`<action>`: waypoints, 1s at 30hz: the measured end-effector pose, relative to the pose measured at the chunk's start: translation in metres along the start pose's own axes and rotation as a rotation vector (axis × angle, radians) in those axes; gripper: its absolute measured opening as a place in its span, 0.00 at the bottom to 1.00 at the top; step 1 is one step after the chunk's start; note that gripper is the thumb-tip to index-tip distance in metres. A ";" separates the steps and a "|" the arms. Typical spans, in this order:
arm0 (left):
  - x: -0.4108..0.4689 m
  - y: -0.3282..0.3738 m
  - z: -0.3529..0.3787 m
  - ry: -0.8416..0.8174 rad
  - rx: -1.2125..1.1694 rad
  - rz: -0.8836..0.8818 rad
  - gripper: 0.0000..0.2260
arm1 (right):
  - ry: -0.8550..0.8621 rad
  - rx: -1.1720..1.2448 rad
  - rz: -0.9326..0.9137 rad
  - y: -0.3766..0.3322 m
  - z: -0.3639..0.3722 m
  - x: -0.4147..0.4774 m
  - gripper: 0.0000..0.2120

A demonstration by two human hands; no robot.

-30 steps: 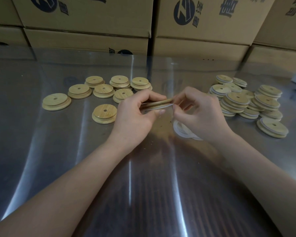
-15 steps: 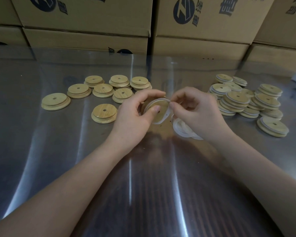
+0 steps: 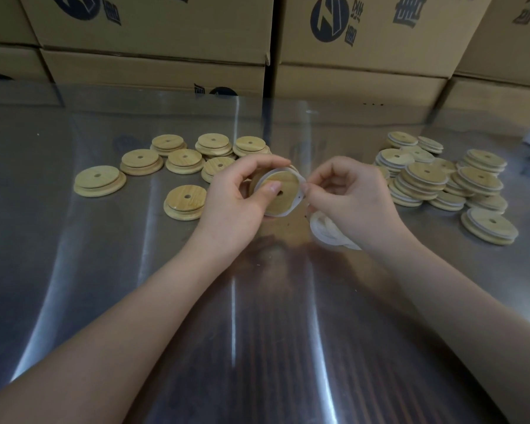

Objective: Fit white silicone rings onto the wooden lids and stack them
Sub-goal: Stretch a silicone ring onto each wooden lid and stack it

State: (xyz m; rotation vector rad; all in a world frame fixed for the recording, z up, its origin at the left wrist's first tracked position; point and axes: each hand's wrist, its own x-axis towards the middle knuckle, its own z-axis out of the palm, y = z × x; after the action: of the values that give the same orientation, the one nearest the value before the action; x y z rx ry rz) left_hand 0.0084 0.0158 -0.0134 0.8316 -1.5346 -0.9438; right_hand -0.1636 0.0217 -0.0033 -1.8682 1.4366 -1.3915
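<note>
the left hand (image 3: 233,203) holds a round pale wooden lid with a small centre hole (image 3: 283,194) just above the shiny metal surface (image 3: 257,332). the lid is tilted up so its flat face looks toward the camera. the left fingers are curled round its far rim, and the thumb (image 3: 270,188) presses on the face near the left edge. a thin white silicone ring (image 3: 280,171) runs round the lid's top and right edge. it looks seated along the top but stands a little proud at the right and lower right.

the right hand (image 3: 349,197) is just beside the lid on its right. its thumb and forefinger (image 3: 311,186) are closed together, pinching the ring at the lid's right edge. that is the relation that counts: the loose part of the ring lies directly at the right fingers, so the right hand is the one placed to work it on, while the left only steadies the lid or turns it. the fitting looks partly done.

a small heap of loose white rings (image 3: 328,232) lies on the surface below the right hand. bare wooden lids (image 3: 184,157) are spread out to the left. stacks of lids already ringed (image 3: 426,175) stand to the right, nearer the right hand. brown cardboard boxes (image 3: 166,32) line the back.
</note>
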 end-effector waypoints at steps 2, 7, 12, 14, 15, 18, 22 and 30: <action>0.001 0.000 0.000 0.000 0.007 -0.005 0.16 | 0.000 0.038 0.028 0.001 -0.001 0.001 0.06; 0.000 0.001 -0.001 -0.017 -0.023 -0.037 0.17 | -0.032 0.070 0.072 0.004 -0.001 0.003 0.05; 0.002 0.001 -0.003 -0.059 -0.027 -0.033 0.19 | -0.058 0.133 0.129 0.005 -0.004 0.005 0.04; 0.002 0.001 -0.004 -0.075 -0.006 -0.012 0.19 | -0.066 0.157 0.144 0.005 -0.005 0.006 0.05; 0.002 0.001 -0.005 -0.080 0.010 0.001 0.19 | -0.071 0.166 0.148 0.005 -0.006 0.006 0.06; 0.002 0.000 -0.005 -0.078 0.035 0.009 0.19 | -0.111 0.173 0.138 0.005 -0.007 0.006 0.09; 0.001 -0.001 -0.004 -0.076 -0.001 -0.032 0.19 | -0.144 0.166 0.097 0.006 -0.009 0.005 0.10; 0.001 0.000 -0.006 -0.090 0.014 -0.042 0.15 | -0.127 0.068 -0.075 0.008 -0.007 0.002 0.08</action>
State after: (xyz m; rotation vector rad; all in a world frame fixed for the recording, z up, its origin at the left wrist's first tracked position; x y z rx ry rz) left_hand 0.0142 0.0140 -0.0127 0.8444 -1.6077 -1.0141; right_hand -0.1733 0.0182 -0.0052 -1.9473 1.2549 -1.3135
